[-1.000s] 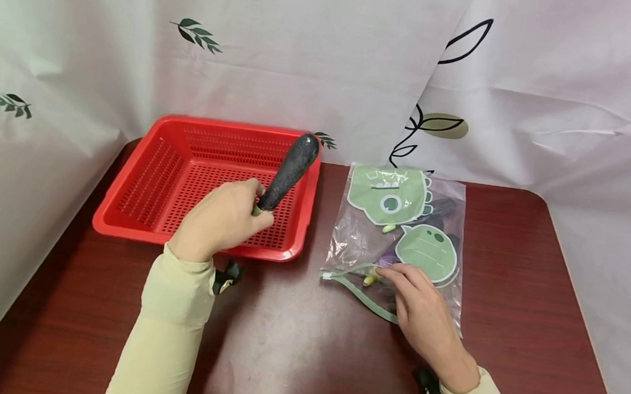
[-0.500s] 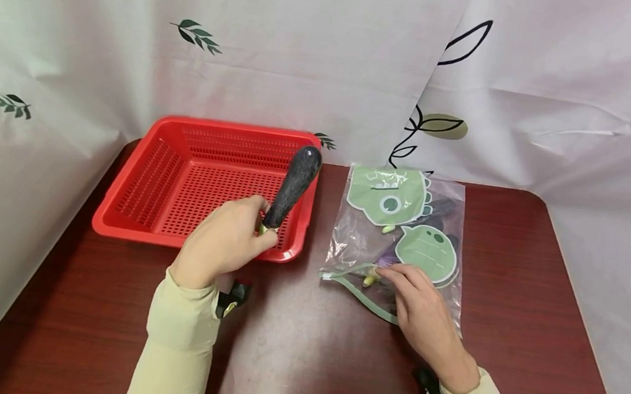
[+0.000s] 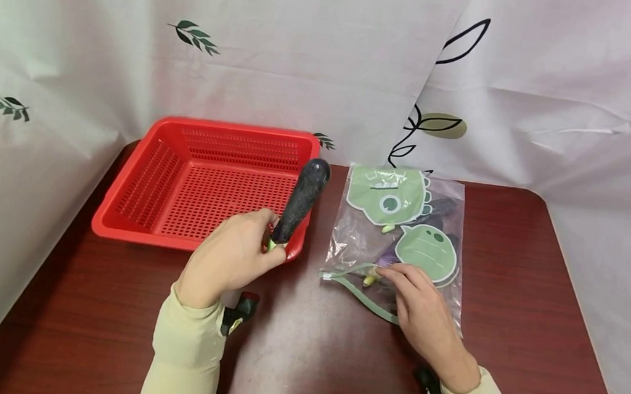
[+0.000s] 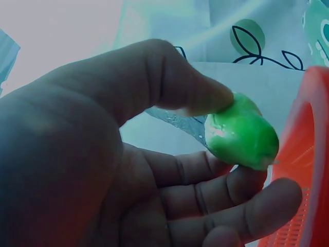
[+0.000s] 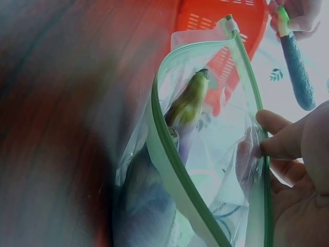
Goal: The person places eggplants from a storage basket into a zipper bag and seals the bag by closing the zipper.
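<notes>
My left hand (image 3: 230, 255) pinches the light green end of a dark, bumpy cucumber (image 3: 302, 199). Its dark body points up and away, over the near right corner of a red plastic basket (image 3: 123, 235). Thumb and fingers close on that green end (image 4: 241, 136) in the left wrist view. My right hand (image 3: 425, 317) pinches the upper mouth edge of a clear zip bag (image 3: 353, 243) with green dinosaur prints. The mouth gapes in the right wrist view, showing a purple eggplant with a green cap (image 5: 189, 105) and a dark vegetable (image 5: 146, 195) inside. Prints partly hide the contents.
The dark red wooden table (image 3: 281, 355) carries the basket on the left and the bag on the right. A white slider (image 3: 327, 276) sits at the bag mouth's left end. Pale leaf-print cloth (image 3: 281, 64) hangs behind and at both sides.
My left hand has moved toward me and to the right with the cucumber, from over the basket to its near right corner. My right hand and the bag have stayed put.
</notes>
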The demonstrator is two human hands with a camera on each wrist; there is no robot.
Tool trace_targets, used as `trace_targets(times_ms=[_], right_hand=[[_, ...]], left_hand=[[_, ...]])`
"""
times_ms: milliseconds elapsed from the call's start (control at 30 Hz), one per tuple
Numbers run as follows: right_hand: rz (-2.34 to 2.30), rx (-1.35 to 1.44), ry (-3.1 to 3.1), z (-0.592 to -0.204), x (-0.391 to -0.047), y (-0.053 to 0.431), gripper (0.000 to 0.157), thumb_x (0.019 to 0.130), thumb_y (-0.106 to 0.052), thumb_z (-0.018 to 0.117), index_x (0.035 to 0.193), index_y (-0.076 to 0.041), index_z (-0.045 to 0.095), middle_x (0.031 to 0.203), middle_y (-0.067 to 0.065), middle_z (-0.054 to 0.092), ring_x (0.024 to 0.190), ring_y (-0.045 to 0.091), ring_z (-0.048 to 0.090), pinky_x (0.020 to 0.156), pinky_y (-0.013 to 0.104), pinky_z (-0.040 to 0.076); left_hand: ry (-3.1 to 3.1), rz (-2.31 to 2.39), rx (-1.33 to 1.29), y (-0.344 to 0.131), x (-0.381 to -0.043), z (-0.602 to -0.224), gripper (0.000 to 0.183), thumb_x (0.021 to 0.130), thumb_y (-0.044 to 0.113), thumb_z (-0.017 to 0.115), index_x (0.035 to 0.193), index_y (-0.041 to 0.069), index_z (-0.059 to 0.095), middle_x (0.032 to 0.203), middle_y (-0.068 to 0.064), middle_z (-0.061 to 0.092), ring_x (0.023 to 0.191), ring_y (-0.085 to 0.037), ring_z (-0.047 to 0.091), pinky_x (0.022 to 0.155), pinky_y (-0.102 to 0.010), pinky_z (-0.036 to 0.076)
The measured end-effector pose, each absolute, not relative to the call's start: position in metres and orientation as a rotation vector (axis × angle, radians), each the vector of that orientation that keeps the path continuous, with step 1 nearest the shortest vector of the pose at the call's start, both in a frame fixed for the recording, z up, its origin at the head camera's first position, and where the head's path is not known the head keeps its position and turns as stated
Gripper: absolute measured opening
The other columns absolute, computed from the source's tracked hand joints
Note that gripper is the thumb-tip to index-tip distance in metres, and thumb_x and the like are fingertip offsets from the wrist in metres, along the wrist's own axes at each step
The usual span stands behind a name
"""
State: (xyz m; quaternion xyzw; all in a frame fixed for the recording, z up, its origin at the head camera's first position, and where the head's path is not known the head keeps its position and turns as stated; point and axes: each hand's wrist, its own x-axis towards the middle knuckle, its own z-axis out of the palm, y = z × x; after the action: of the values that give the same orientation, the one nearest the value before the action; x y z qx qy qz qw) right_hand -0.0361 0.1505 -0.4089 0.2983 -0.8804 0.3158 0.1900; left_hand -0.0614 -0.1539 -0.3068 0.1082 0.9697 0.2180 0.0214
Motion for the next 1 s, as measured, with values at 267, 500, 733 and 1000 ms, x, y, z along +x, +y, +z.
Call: trace_targets(times_ms=[267,500,733,1000], right_hand=[[0.888,0.841,-2.485,-0.409,-0.035,0.150,0.034,0.087,-0.002,0.041,0.111,-0.009,0.064,0.106,0.001,0.058,0.100,0.018,0.052,0.090,0.020,0.035],[0.876,0.839,-2.491,-0.409,-0.035,0.150,0.033,0.087,-0.002,0.042,0.111,-0.009,0.064,0.107,0.001,0.058,0.100,0.017,0.052,0.090,0.021,0.036],[0.872,0.840,-2.489,-0.408,-0.035,0.151,0.033,0.090,-0.006,0.039,0.112,-0.009,0.064,0.107,0.001,0.058,0.100,0.017,0.052,0.089,0.021,0.036],[0.878,0.843,-2.481,-0.407,-0.035,0.150,0.034,0.087,0.000,0.042,0.111,-0.008,0.064,0.106,0.001,0.058,0.100,0.018,0.052,0.088,0.022,0.037]], left_hand=[[3.012,0.702,0.411,-0.150,-0.057,-0.311,0.022,0.070,0.029,0.063,0.088,0.020,0.053,0.059,0.005,0.044,0.050,-0.011,0.040,0.045,-0.028,0.034],[3.033,0.688,0.466,-0.146,-0.052,-0.314,0.020,0.070,0.028,0.062,0.086,0.022,0.052,0.058,0.006,0.042,0.052,-0.010,0.039,0.046,-0.027,0.033],[3.029,0.679,0.493,-0.143,-0.047,-0.312,0.019,0.069,0.028,0.062,0.082,0.020,0.051,0.056,0.007,0.040,0.050,-0.009,0.038,0.043,-0.026,0.033],[3.016,0.653,0.550,-0.140,-0.045,-0.312,0.020,0.065,0.027,0.064,0.081,0.021,0.052,0.055,0.010,0.042,0.050,-0.008,0.040,0.044,-0.025,0.034]])
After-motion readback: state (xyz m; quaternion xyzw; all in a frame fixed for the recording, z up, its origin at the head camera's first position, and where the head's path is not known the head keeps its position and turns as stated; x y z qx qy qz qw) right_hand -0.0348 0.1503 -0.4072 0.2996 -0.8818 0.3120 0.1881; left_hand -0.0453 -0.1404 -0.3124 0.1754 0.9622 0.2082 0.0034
